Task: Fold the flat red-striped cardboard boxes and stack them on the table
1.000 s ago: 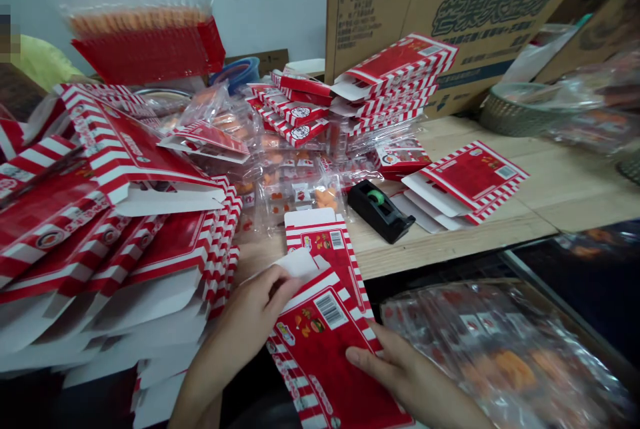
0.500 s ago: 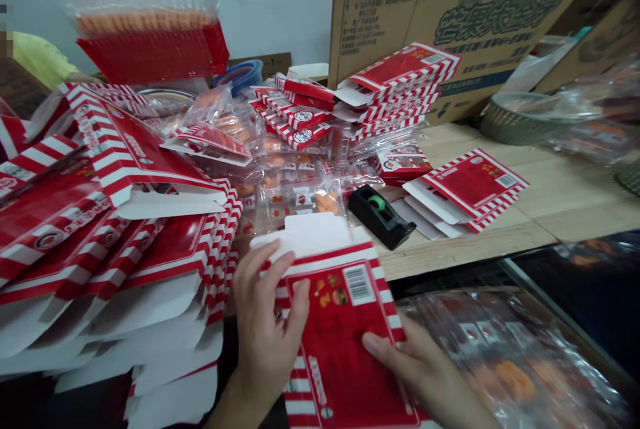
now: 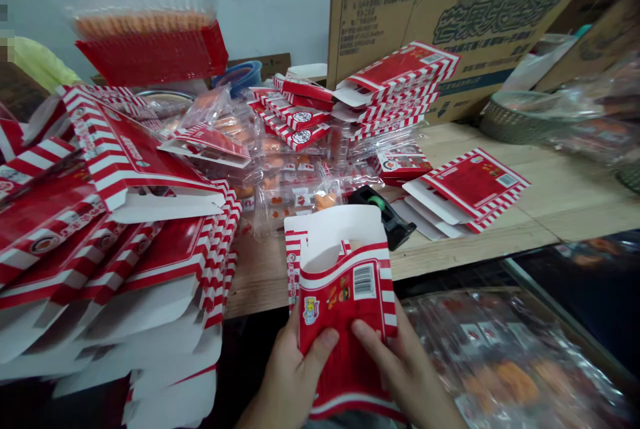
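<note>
Between my two hands is a red and white striped cardboard box (image 3: 345, 349), its top end gaping and a white flap standing up at the back. My left hand (image 3: 295, 362) grips its left edge, thumb on the front panel. On the right edge, my right hand (image 3: 400, 362) does the same, its thumb also pressing the front. The fingers of both hands are hidden behind the box. The front panel bows in a wave near the opening. Just behind the box's upper right corner lies a black tape dispenser (image 3: 395, 222) with green tape, partly covered.
Striped boxes (image 3: 170, 249) are piled on the left. More boxes (image 3: 400, 82) are stacked at the back, and a few (image 3: 475, 182) lie to the right. Clear-wrapped packs (image 3: 505, 362) fill a container at lower right. A large carton (image 3: 475, 22) stands behind the wooden table (image 3: 555, 176).
My left hand has come down from the box's top left to its left edge. The box's top has opened, its front panel now bowed. The flap hides part of the tape dispenser.
</note>
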{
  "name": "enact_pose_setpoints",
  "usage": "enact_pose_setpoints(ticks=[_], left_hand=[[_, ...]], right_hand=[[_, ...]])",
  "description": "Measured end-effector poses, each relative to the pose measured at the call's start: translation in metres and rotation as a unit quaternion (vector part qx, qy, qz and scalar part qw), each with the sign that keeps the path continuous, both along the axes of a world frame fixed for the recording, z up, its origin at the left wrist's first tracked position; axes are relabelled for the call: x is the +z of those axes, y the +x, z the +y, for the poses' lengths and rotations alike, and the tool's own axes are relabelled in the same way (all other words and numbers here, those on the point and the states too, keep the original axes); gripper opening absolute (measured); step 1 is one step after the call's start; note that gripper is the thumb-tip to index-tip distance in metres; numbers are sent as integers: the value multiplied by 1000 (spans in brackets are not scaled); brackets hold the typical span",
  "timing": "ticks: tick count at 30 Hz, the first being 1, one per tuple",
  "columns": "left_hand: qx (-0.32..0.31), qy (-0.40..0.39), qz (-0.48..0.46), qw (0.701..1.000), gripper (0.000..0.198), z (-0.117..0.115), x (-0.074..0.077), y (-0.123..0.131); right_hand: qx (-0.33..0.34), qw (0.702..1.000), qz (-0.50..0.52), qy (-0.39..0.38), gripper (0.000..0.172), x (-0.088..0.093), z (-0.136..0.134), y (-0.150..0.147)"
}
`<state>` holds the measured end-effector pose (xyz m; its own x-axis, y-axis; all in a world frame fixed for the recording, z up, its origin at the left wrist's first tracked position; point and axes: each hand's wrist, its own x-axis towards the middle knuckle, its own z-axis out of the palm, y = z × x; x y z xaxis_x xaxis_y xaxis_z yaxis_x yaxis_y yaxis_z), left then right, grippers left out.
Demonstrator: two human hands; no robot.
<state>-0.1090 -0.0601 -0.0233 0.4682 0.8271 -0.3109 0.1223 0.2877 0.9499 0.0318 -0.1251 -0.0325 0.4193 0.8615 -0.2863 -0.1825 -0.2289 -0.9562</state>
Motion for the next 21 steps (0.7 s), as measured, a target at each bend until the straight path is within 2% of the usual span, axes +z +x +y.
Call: enact_pose_setpoints(ticks=[2, 6, 12, 14, 18, 21], left_hand=[[0, -4, -36, 999, 52, 0, -1, -5], [8, -10, -81, 997, 63, 4, -3, -12], [72, -26, -72, 995, 66, 8, -16, -19], [86, 6, -62, 994, 67, 11, -21, -25], [146, 139, -41, 979, 58, 21, -23, -29], [167, 194, 27, 966, 57, 27, -18, -23]], right_hand=[[-11, 999, 32, -6, 56, 1, -2, 3], [31, 992, 121, 25, 61, 4, -3, 6], [37, 987, 153, -13, 36, 1, 2, 1], [63, 985, 158, -6, 32, 0, 1, 1], [164, 972, 169, 18, 31, 0, -4, 4], [140, 969, 197, 45, 39, 4, -6, 2]])
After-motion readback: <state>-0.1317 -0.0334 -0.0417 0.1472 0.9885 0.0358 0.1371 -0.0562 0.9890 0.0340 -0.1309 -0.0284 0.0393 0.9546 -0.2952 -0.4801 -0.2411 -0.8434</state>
